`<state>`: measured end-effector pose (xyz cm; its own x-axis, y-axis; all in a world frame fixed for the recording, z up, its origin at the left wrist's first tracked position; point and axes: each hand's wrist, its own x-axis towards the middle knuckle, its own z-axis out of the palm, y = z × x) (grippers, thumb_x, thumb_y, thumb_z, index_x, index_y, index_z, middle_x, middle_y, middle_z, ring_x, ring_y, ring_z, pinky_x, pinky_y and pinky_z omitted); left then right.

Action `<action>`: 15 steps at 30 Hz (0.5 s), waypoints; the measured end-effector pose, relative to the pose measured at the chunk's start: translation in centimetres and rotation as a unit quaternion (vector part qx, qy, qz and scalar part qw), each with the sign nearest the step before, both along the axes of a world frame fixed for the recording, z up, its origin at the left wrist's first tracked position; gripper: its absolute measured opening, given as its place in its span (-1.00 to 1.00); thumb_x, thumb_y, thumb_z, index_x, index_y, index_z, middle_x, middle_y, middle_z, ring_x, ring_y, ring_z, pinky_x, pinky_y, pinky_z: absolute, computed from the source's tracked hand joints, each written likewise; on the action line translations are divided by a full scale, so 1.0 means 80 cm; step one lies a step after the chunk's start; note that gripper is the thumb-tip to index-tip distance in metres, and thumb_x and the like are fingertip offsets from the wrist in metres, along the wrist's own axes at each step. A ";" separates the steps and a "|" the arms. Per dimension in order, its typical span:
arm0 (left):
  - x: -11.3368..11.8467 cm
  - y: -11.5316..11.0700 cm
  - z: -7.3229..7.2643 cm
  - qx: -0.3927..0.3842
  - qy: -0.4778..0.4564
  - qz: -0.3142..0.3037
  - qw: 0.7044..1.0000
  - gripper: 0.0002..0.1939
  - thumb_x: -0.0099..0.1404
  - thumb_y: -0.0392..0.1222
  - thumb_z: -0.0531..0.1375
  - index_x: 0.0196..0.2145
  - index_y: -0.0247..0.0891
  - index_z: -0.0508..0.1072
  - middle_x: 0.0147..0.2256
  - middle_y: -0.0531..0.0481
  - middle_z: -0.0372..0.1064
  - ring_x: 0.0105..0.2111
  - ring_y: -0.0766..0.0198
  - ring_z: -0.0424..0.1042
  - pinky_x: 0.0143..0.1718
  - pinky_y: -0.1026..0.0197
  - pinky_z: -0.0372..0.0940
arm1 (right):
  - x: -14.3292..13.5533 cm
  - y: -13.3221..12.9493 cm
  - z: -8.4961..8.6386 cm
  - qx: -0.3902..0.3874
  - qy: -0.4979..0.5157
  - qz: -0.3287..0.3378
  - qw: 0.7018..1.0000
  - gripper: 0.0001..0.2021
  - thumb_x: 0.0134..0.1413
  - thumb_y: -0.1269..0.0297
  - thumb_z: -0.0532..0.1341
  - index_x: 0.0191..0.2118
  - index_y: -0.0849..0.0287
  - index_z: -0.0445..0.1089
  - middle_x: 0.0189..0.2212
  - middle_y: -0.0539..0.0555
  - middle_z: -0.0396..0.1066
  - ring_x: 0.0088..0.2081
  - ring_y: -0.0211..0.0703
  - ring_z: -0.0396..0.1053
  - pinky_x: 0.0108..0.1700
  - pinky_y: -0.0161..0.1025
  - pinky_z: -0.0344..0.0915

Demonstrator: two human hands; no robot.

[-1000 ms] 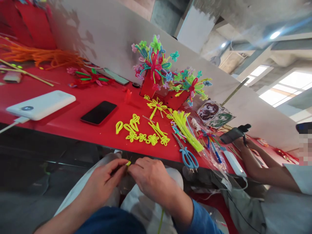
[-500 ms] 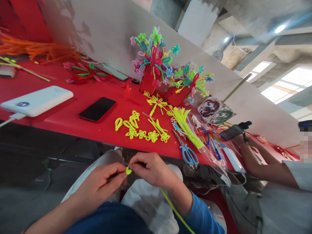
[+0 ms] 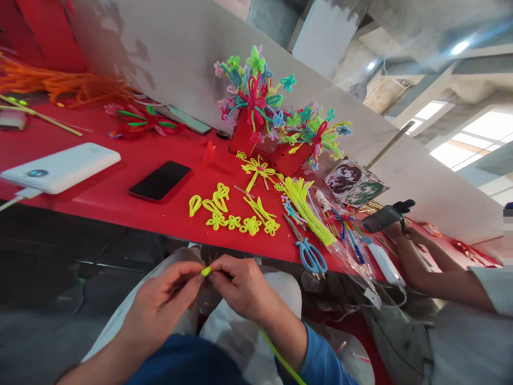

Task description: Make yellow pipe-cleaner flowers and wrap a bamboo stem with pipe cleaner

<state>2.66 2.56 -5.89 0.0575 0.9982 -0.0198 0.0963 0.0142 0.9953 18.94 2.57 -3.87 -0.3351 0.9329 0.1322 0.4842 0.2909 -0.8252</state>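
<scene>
Between my fingertips, above my lap, is the bent end of a yellow-green pipe cleaner point(image 3: 206, 271). My left hand point(image 3: 160, 299) pinches it from the left, thumb against fingers. From the right, my right hand point(image 3: 242, 286) grips it too, and the long tail passes under that hand toward my blue sleeve. Beyond the table edge lie several yellow pipe-cleaner flowers point(image 3: 250, 224) and a loose yellow loop point(image 3: 195, 205). A bundle of yellow pipe cleaners point(image 3: 310, 214) lies further right, with blue-handled scissors point(image 3: 310, 255) beside it.
On the red table point(image 3: 100, 203) are a white power bank point(image 3: 64, 166), a black phone point(image 3: 160, 181) and orange pipe cleaners point(image 3: 68, 85). Two colourful flower bouquets point(image 3: 256, 96) stand at the back. At right, a co-worker's arm point(image 3: 425, 267) rests near a white device point(image 3: 385, 263).
Both hands have shifted slightly up and left, and the pipe cleaner's bent end now looks smaller between the fingertips. Things on the table stay in place.
</scene>
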 end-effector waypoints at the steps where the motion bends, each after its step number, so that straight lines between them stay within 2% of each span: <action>1: 0.000 0.000 0.000 0.003 0.005 0.008 1.000 -0.82 0.00 -0.03 0.23 -0.46 -0.16 0.49 -0.72 0.17 0.36 -0.70 0.30 0.34 -0.69 0.35 0.28 | -0.001 -0.001 0.000 -0.001 0.002 0.000 1.000 -0.82 0.13 0.44 0.14 -0.30 0.15 0.50 -0.43 -0.03 0.52 -0.41 -0.31 0.44 -0.35 -0.45 0.28; 7: 0.003 0.004 0.003 -0.025 0.027 0.024 0.999 -0.79 -0.03 0.01 0.22 -0.48 -0.15 0.49 -0.71 0.16 0.35 -0.69 0.29 0.33 -0.68 0.33 0.27 | -0.004 -0.005 0.004 0.001 -0.061 -0.018 0.998 -0.81 0.17 0.43 0.11 -0.26 0.16 0.49 -0.38 0.00 0.55 -0.40 -0.29 0.47 -0.34 -0.43 0.30; 12: 0.004 0.010 0.004 -0.044 0.041 0.022 0.998 -0.76 -0.03 0.06 0.21 -0.49 -0.15 0.48 -0.69 0.14 0.36 -0.66 0.28 0.34 -0.65 0.32 0.28 | -0.006 0.000 -0.005 0.013 -0.075 -0.073 0.994 -0.76 0.17 0.32 0.15 -0.05 0.14 0.42 -0.42 -0.03 0.55 -0.43 -0.26 0.49 -0.34 -0.41 0.34; 15: 0.005 0.015 0.006 -0.053 0.053 0.027 0.997 -0.75 -0.04 0.07 0.20 -0.48 -0.15 0.49 -0.72 0.17 0.32 -0.66 0.26 0.34 -0.64 0.31 0.28 | -0.006 0.005 -0.010 0.042 -0.041 -0.068 0.996 -0.79 0.18 0.34 0.11 -0.14 0.12 0.46 -0.34 -0.01 0.57 -0.36 -0.26 0.51 -0.27 -0.41 0.37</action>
<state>3.02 3.75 -5.42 -0.0039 0.9918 -0.1278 0.1964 0.1261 0.9724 18.43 2.97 -4.67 -0.2190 0.9574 0.1884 0.5884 0.2836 -0.7572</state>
